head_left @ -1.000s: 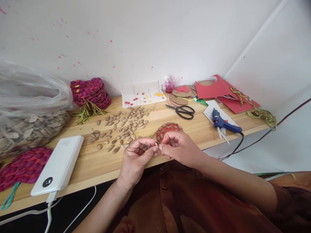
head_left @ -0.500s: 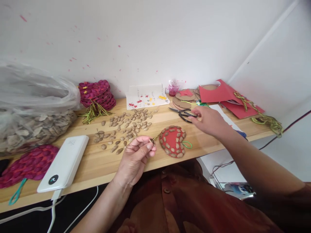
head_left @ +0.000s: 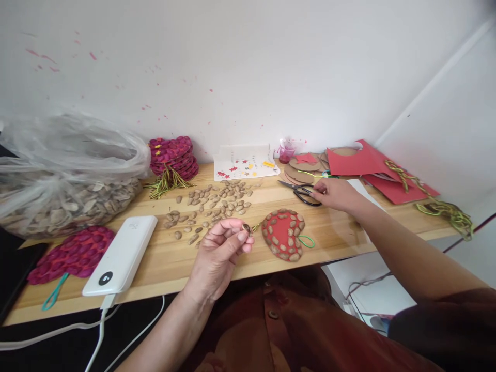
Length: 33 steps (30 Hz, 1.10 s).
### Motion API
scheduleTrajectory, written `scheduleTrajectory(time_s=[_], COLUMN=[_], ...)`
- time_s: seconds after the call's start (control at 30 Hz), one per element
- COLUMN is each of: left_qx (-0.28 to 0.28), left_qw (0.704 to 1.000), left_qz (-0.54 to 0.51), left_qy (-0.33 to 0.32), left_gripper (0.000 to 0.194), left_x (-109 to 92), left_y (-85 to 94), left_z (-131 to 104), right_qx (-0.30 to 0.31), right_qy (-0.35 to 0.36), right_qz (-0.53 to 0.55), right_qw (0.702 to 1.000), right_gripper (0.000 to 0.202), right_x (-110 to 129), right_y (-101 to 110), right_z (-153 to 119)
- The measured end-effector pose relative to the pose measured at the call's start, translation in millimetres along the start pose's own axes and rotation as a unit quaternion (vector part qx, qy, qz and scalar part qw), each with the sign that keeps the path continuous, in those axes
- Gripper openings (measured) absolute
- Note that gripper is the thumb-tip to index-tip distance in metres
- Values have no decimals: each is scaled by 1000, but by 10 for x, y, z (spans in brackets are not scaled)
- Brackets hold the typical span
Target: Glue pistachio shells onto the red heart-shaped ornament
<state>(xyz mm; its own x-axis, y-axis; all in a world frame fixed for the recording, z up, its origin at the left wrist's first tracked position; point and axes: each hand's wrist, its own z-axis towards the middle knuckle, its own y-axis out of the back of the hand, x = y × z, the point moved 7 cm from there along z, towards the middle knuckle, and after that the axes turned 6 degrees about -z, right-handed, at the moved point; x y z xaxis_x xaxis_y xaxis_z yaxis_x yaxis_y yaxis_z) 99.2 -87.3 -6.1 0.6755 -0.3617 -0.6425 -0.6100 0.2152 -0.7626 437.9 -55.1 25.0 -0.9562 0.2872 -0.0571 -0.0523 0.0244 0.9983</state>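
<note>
My left hand [head_left: 222, 253] pinches a peanut shell [head_left: 247, 229] between thumb and fingertips, its dark inner side showing. To its right lies a red heart [head_left: 282, 231] edged and dotted with peanut shells, with a green cord loop [head_left: 307, 241] on one side. My right hand [head_left: 335, 194] has its fingers closed at the black handles of a pair of scissors [head_left: 300, 191], which lies on the table behind the heart with the blades toward the left. Loose peanut shells [head_left: 228, 194] are scattered behind my left hand.
At the left are a plastic bag of shells [head_left: 70, 206], a white power bank [head_left: 122, 253] and a purple shell-covered piece [head_left: 77, 253]. Along the wall stand stacked purple pieces [head_left: 174, 155], a sticker sheet [head_left: 246, 163], a pink cup [head_left: 287, 151], cardboard discs [head_left: 298, 173], red card [head_left: 352, 160] and yarn [head_left: 445, 212].
The view has shifted, so everything appears slightly lower and to the right. My right hand is still at the scissors, and my left hand keeps its pinch on the peanut shell.
</note>
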Motion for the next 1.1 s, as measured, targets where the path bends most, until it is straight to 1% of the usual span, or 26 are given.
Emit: scheduleTrajectory(time_s=[0.1, 0.2, 0.27, 0.33, 0.4, 0.43, 0.5, 0.53, 0.6, 0.63, 0.67, 0.7, 0.77, 0.9, 0.97, 1.1], left_qx=[-1, -7, -11, -14, -14, -15, -15, -14, -9, -6, -3, 0, 2, 3, 7, 16], left_qw=[1000, 1000, 1000, 999, 999, 999, 999, 999, 999, 999, 999, 999, 999, 999, 999, 998], left_qz=[-1, -5, -9, -12, -15, -16, -18, -19, -21, -21, -21, -20, -15, -3, 2, 4], left_qy=[-4, -12, -20, -26, -30, -32, -35, -36, -38, -39, -40, -41, -41, -49, -53, -56], left_gripper=[21, 22, 21, 21, 20, 20, 20, 20, 19, 19, 19, 18, 18, 17, 17, 16], left_x=[-15, -49, -76, -92, -98, -97, -87, -81, -67, -61, -55, -50, -44, -46, -47, -39], left_y=[-13, -24, -30, -31, -33, -34, -44, -53, -78, -91, -102, -110, -112, -90, -90, -106], left_z=[-17, -35, -43, -46, -43, -39, -29, -24, -20, -22, -26, -32, -47, -70, -74, -75], right_qx=[6, 10, 6, -2, -4, 7, 37, 53, 80, 96, 97, 87, 74, 54, 39, 23], right_qy=[23, 27, 28, 27, 28, 40, 75, 92, 144, 165, 183, 196, 204, 201, 190, 171], right_qz=[3, 15, 33, 64, 112, 143, 197, 227, 333, 361, 382, 379, 349, 300, 278, 235], right_qw=[1000, 999, 999, 998, 993, 989, 977, 968, 928, 913, 901, 900, 912, 931, 941, 957], right_gripper=[24, 16, 15, 18, 26, 29, 31, 27, 16, 13, 12, 15, 27, 46, 47, 42], right_x=[118, 158, 169, 192, 263, 338, 551, 674, 950, 1072, 1172, 1244, 1330, 1387, 1392, 1402], right_y=[-15, -13, 27, 102, 191, 225, 280, 301, 351, 360, 379, 397, 404, 438, 476, 515], right_z=[43, 80, 59, -31, -207, -327, -615, -771, -1075, -1208, -1318, -1402, -1504, -1559, -1564, -1578])
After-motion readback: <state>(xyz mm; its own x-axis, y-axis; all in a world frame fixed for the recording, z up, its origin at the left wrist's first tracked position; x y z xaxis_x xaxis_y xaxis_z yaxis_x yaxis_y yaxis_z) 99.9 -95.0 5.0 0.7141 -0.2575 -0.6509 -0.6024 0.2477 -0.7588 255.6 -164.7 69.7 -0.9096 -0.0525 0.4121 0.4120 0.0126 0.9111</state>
